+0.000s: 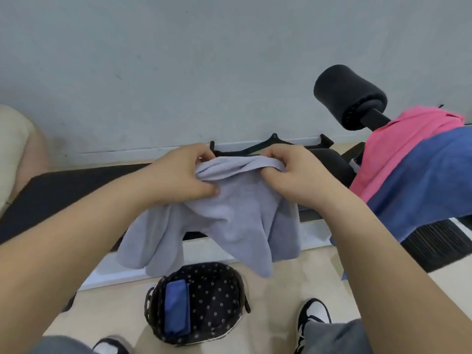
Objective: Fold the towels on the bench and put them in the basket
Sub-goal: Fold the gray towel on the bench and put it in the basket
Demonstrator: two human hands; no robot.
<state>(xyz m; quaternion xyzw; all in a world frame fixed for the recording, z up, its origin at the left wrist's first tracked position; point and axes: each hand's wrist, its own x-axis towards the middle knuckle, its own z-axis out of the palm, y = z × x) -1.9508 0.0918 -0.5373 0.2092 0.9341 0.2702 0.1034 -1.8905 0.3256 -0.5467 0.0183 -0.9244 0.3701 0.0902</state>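
Head view: both hands are raised over the black padded desk (63, 190) and hold a pale lilac-grey terry towel (237, 215) by its bunched top edge. The left hand (184, 175) pinches the left end, the right hand (293, 175) the right, fingers curled. The towel hangs in loose folds at the desk's near edge, above a dark woven basket (224, 290) on the floor (275, 297). A folded blue towel (176, 307) lies inside it. A pink towel (398, 149) and a larger blue towel (421, 180) drape the desk's right end.
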